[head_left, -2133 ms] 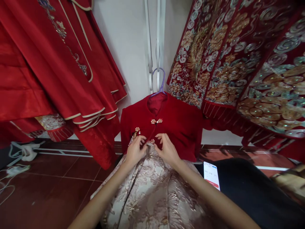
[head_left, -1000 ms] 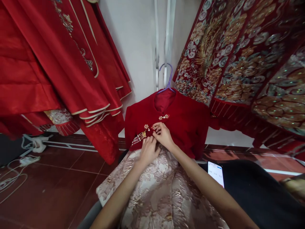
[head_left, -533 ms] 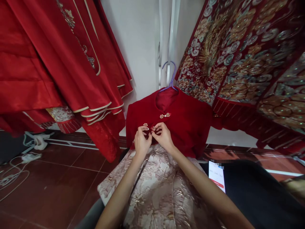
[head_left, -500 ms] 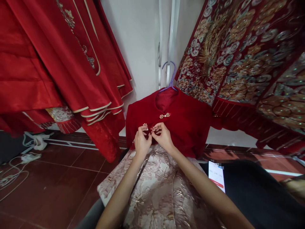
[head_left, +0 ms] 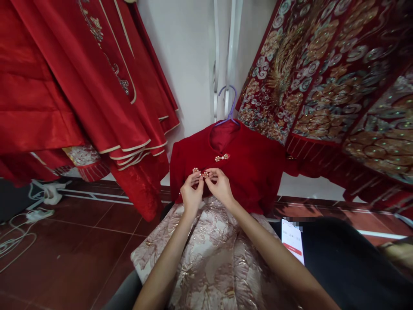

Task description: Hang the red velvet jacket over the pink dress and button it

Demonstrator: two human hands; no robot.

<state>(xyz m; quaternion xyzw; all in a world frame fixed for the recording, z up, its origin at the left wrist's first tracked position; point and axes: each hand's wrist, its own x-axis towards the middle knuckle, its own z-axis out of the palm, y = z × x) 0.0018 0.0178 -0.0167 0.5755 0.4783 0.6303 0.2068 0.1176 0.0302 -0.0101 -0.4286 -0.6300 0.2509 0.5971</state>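
Note:
A red velvet dress top [head_left: 248,168] hangs on a purple hanger [head_left: 228,105] against the white wall, joined below to a pale brocade skirt [head_left: 209,258] that spreads toward me. My left hand [head_left: 191,193] and my right hand [head_left: 219,186] meet at the chest of the top. The fingers of both are pinched on a pearl clasp button [head_left: 199,172]. A second pearl clasp [head_left: 222,157] sits closed just under the collar.
Red satin garments [head_left: 80,86] hang at the left, and dark red embroidered robes [head_left: 322,73] at the right. A lit phone [head_left: 292,243] lies on black cloth [head_left: 348,262] at my right. White cables [head_left: 19,228] trail over the red floor tiles.
Both hands have climbed from the waist seam to the chest clasp. The tassel that hung from the clasp one second ago is hidden behind my left hand.

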